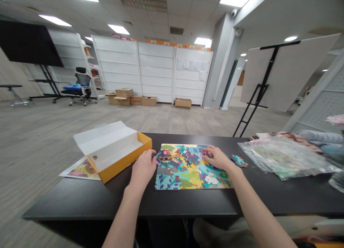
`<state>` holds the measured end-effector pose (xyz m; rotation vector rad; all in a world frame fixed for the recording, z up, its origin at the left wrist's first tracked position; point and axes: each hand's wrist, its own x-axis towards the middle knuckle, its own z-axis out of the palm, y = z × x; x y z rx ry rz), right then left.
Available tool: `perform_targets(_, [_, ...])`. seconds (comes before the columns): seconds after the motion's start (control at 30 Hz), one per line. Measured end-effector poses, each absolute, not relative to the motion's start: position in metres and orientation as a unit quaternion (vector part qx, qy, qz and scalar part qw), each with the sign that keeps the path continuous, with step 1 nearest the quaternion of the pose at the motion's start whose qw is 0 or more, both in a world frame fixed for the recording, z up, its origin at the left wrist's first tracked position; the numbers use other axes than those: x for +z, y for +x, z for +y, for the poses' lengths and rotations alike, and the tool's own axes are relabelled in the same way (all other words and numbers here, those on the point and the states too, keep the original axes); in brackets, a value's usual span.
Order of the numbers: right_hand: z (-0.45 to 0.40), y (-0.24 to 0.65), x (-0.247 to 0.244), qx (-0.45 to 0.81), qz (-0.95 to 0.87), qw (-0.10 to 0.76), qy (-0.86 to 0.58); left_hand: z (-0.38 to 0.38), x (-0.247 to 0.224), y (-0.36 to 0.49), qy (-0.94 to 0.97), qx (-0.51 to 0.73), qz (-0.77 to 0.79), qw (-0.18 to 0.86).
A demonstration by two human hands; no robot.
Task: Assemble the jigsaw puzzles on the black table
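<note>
A colourful animal jigsaw puzzle [188, 181] lies on the black table, with loose pieces heaped over its upper part. At its left edge is my left hand [144, 165], fingers bent near some pieces; whether it holds one is too small to tell. My right hand [216, 157] reaches over the upper right of the puzzle, its thumb and fingers curled together at a purple spot, and what they hold cannot be made out. More loose pieces [238, 161] lie just beyond the puzzle's right side, next to my right wrist.
An open yellow box [126, 158] with a white inside stands at the left on a printed sheet [80, 170]. Clear plastic bags [287, 156] lie on the table [88, 201] at the right. Behind it are cardboard boxes [123, 96] and an easel [258, 94].
</note>
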<state>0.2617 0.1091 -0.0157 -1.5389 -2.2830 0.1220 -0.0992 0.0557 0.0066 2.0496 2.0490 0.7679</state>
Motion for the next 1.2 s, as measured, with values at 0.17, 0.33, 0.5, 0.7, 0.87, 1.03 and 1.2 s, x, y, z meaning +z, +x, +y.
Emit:
perform_targets(0.17, [0.109, 0.262, -0.017, 0.033, -0.797, 0.218, -0.562, 0.062, 0.003, -0.111, 0.681, 0.217, 0.692, 0.104])
perform_targets(0.33, [0.111, 0.262, -0.017, 0.012, -0.784, 0.232, -0.575, 0.062, 0.001, -0.126, 0.695, 0.221, 0.671, 0.132])
perform_targets(0.5, [0.110, 0.261, -0.017, 0.009, -0.781, 0.231, -0.580, 0.060, -0.003, -0.132, 0.710, 0.252, 0.639, 0.156])
perform_targets(0.7, [0.108, 0.255, -0.011, 0.013, -0.758, 0.296, -0.581, 0.060, 0.001, -0.128, 0.679, 0.380, 0.592, 0.212])
perform_targets(0.87, [0.101, 0.239, 0.002, 0.159, -0.725, 0.394, -0.542, 0.053, 0.015, -0.103, 0.612, 0.518, 0.503, 0.324])
perform_targets(1.03, [0.082, 0.210, 0.015, 0.434, -0.720, 0.382, -0.385, 0.038, 0.017, -0.052, 0.603, 0.525, 0.435, 0.415])
perform_targets(1.2, [0.074, 0.196, 0.015, 0.544, -0.700, 0.343, -0.309, 0.030, 0.009, -0.010, 0.650, 0.499, 0.388, 0.422])
